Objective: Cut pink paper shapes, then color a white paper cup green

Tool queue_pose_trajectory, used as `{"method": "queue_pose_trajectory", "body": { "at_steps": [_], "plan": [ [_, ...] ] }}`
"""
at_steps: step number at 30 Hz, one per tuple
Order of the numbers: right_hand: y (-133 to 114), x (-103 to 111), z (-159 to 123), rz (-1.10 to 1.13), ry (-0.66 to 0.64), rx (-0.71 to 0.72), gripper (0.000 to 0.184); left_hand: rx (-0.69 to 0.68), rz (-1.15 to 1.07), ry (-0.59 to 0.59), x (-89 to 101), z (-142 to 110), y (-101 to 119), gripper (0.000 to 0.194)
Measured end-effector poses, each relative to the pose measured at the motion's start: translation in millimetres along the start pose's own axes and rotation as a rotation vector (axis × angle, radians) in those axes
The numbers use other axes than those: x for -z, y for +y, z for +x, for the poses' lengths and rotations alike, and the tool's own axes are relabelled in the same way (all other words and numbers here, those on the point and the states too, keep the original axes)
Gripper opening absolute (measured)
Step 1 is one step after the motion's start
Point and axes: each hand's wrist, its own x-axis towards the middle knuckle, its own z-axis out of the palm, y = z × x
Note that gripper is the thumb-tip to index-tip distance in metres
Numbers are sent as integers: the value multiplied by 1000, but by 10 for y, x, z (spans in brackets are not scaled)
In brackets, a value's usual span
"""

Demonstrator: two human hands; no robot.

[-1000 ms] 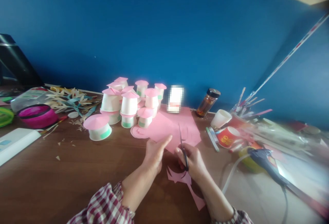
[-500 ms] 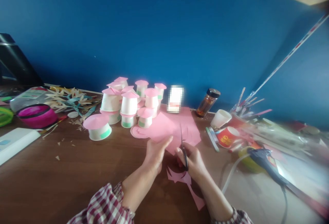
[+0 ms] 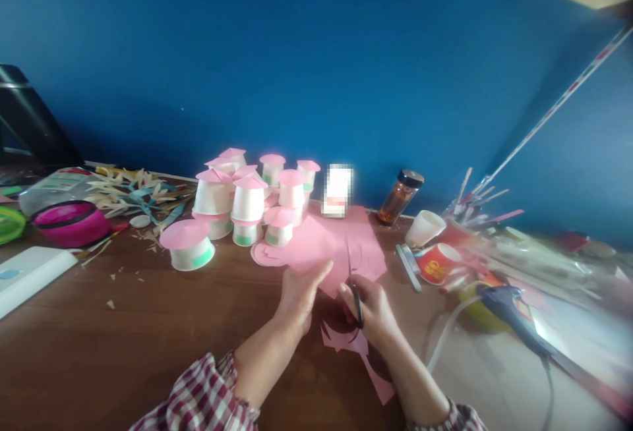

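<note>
My right hand is closed around the dark handles of a pair of scissors, whose blades point away from me over the pink paper. My left hand grips the near edge of that paper, thumb on top and the other fingers mostly hidden. Below my hands lies a cut pink paper scrap with curved edges. Left of the paper, several white paper cups with pink paper tops stand stacked in a group, and one short cup stands apart.
A dark-lidded bottle leans by the blue wall. A white cup and a red cup lie to the right, near a glue gun. At left are a magenta pouch, a white box and curled strips.
</note>
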Motion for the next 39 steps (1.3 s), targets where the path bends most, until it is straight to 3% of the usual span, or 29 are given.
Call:
{"method": "queue_pose_trajectory", "body": {
  "at_steps": [19, 27, 33, 39],
  "plan": [
    [12, 0, -1, -10, -12, -26, 26, -34, -26, 6, -14, -19, 11, 27],
    [37, -2, 6, 0, -8, -29, 27, -13, 13, 3, -14, -17, 26, 29],
    [22, -2, 15, 42, -6, -28, 31, -80, 18, 14, -2, -23, 17, 36],
    [15, 4, 10, 21, 4, -38, 31, -44, 35, -5, -13, -33, 22, 30]
  ]
}}
